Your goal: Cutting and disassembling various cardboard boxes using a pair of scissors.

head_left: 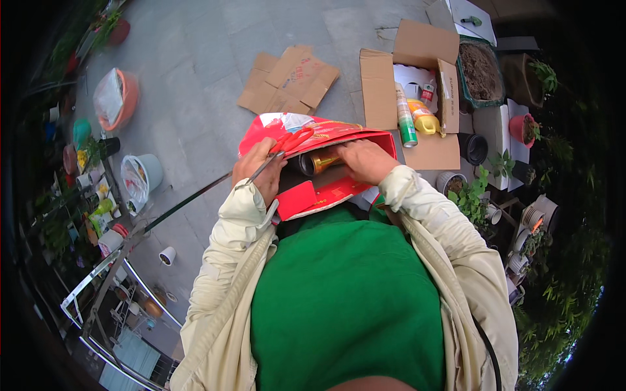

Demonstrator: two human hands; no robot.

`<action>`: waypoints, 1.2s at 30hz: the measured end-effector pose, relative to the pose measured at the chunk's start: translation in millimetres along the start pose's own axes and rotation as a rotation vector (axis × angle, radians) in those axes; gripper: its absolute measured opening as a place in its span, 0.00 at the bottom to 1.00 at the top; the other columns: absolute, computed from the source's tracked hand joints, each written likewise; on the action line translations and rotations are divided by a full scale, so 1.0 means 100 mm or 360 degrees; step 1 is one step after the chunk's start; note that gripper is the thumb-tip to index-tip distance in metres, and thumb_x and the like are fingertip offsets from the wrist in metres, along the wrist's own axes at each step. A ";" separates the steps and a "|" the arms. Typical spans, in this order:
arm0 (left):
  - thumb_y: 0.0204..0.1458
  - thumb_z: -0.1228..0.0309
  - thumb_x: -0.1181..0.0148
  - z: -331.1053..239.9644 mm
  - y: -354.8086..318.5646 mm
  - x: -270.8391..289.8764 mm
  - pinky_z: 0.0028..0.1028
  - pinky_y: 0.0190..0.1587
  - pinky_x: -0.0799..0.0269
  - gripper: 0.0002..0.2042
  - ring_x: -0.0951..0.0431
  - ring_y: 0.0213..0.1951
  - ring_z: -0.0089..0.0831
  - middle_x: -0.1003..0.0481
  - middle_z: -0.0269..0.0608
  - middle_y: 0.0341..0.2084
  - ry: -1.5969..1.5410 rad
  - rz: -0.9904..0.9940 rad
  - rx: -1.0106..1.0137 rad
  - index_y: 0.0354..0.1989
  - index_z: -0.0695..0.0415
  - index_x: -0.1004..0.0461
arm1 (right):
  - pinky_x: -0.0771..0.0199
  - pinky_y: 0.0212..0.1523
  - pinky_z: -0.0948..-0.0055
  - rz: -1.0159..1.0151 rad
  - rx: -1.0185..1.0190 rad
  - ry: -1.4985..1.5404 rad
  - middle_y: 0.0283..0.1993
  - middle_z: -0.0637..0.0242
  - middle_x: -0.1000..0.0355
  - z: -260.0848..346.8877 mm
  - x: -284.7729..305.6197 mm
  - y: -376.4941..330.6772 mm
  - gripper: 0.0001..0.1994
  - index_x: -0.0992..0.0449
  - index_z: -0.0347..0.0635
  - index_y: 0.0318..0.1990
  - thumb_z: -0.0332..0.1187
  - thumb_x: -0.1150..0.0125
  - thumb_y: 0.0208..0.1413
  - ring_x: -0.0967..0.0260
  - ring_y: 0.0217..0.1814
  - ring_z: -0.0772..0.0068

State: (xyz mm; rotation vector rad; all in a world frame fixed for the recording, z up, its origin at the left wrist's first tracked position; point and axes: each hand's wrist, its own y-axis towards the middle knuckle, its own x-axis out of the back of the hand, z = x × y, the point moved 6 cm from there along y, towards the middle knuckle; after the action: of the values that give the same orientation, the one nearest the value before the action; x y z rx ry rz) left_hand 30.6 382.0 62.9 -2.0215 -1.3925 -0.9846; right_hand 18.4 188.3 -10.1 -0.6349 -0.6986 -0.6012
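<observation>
A red cardboard box [339,130] is held up against my front, its open side toward me. My left hand [261,163] grips its left end together with red-handled scissors [298,137], whose blades point down and left across my fingers. Inside the box lies a gold can [321,161] with a dark end facing left. My right hand [370,159] reaches in from the right, its fingers closed at the can's right end and partly hidden by it. A torn red flap [297,199] hangs along the lower edge.
Flattened cardboard [290,79] lies on the grey paved floor ahead. An open brown carton [378,91] at the right holds a green-and-white spray can [407,124] and a yellow bottle [425,119]. Potted plants line both sides; a metal rail frame [98,306] stands left.
</observation>
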 end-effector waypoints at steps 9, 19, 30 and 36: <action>0.45 0.78 0.39 0.03 0.16 0.02 0.37 0.30 0.32 0.08 0.27 0.32 0.47 0.32 0.47 0.30 0.0184 -0.0001 0.0044 0.33 0.63 0.31 | 0.30 0.47 0.61 -0.0390 -0.0214 0.0120 0.46 0.55 0.30 -0.31 -0.03 0.12 0.25 0.33 0.44 0.50 0.33 0.35 0.41 0.31 0.48 0.55; 0.49 0.77 0.46 0.26 0.06 0.02 0.34 0.39 0.32 0.08 0.28 0.36 0.45 0.33 0.48 0.35 0.0232 -0.0032 0.0315 0.38 0.62 0.26 | 0.33 0.51 0.63 -0.1821 -0.0733 -0.0139 0.49 0.56 0.30 -0.79 1.33 -1.05 0.26 0.33 0.41 0.53 0.26 0.35 0.43 0.33 0.52 0.54; 0.44 0.80 0.39 -0.38 0.14 -0.02 0.37 0.30 0.32 0.08 0.27 0.31 0.47 0.32 0.48 0.29 0.0208 -0.0153 0.0045 0.32 0.65 0.31 | 0.40 0.60 0.59 0.0433 -0.0475 -0.0654 0.61 0.53 0.38 -0.81 -0.77 0.54 0.24 0.38 0.40 0.59 0.34 0.53 0.52 0.40 0.62 0.57; 0.46 0.79 0.40 -0.50 0.13 -0.12 0.39 0.29 0.32 0.08 0.27 0.30 0.48 0.31 0.49 0.28 0.0204 -0.0120 0.0021 0.34 0.64 0.32 | 0.58 0.70 0.56 -0.0043 -0.0700 -0.2690 0.68 0.65 0.47 -0.87 -1.27 0.68 0.26 0.44 0.44 0.64 0.40 0.57 0.59 0.54 0.71 0.64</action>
State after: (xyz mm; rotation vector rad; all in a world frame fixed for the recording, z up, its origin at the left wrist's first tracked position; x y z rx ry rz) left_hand 25.7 334.1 84.7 -1.8729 -1.4114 -1.1141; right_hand 20.3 208.4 -177.3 -1.5475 -2.1653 -0.0924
